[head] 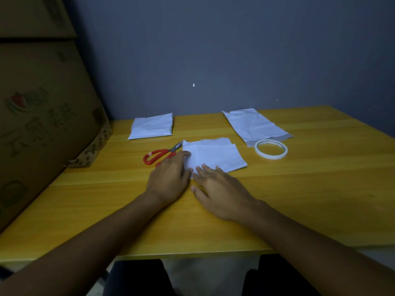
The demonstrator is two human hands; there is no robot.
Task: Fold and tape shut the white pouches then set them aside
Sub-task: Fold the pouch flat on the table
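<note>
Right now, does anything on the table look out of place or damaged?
Nothing serious. The folded white pouch under both hands covers the blade tips of the red-handled scissors; its folded layers sit slightly askew.

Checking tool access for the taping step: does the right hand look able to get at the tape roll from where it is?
Probably yes. The tape roll lies flat on the table, ahead and right of the right hand, with only bare tabletop between them.

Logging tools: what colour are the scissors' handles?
Red, on the scissors left of the folded pouch; head view.
</note>
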